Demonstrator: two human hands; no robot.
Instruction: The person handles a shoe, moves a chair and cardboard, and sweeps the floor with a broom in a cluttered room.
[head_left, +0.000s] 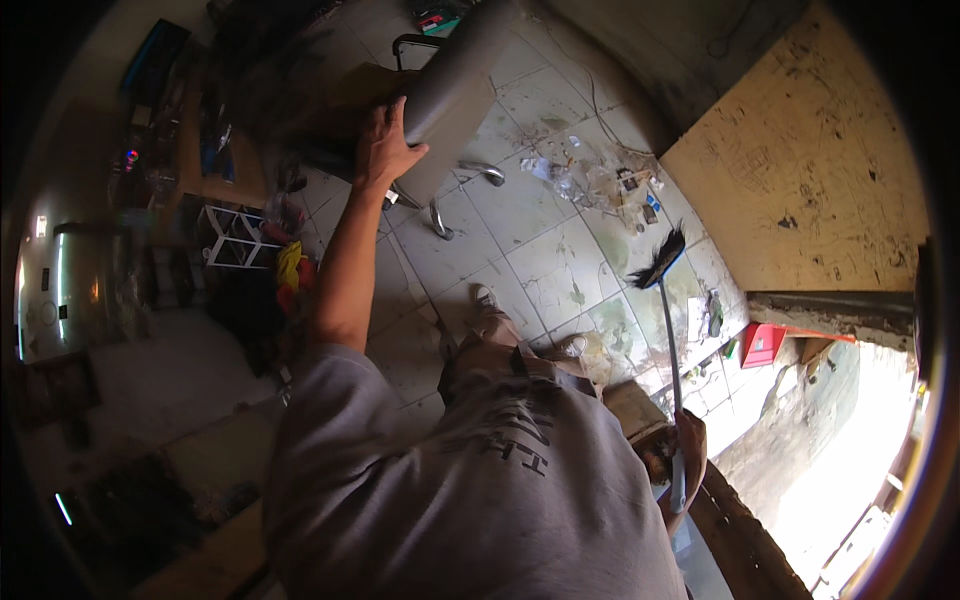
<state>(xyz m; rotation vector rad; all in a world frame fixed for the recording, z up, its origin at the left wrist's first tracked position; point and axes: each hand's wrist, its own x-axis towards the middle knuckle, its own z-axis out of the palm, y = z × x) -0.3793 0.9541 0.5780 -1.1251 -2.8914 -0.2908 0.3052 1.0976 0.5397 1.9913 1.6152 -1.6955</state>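
Note:
My left arm reaches forward, and my left hand (388, 148) grips the near corner of a brown padded chair (455, 85), thumb apart from the fingers. Curved chrome legs (440, 218) show under the chair. Low at my right side, my right hand (690, 440) is wrapped round the grey handle of a broom (671, 335). The broom's black bristle head (660, 258) is out ahead to the right, over the tiles; whether it touches them I cannot tell. Beyond it lies a scatter of litter (600, 185), with clear plastic scraps and small dark and blue bits.
A large wooden panel (810, 170), marked with scribbles, stands at the right. Below it are a red object (764, 345) and a bright opening (850, 450). A white wire rack (240, 238) and yellow cloth (290, 265) stand left. A thin cable (597, 100) runs near the litter.

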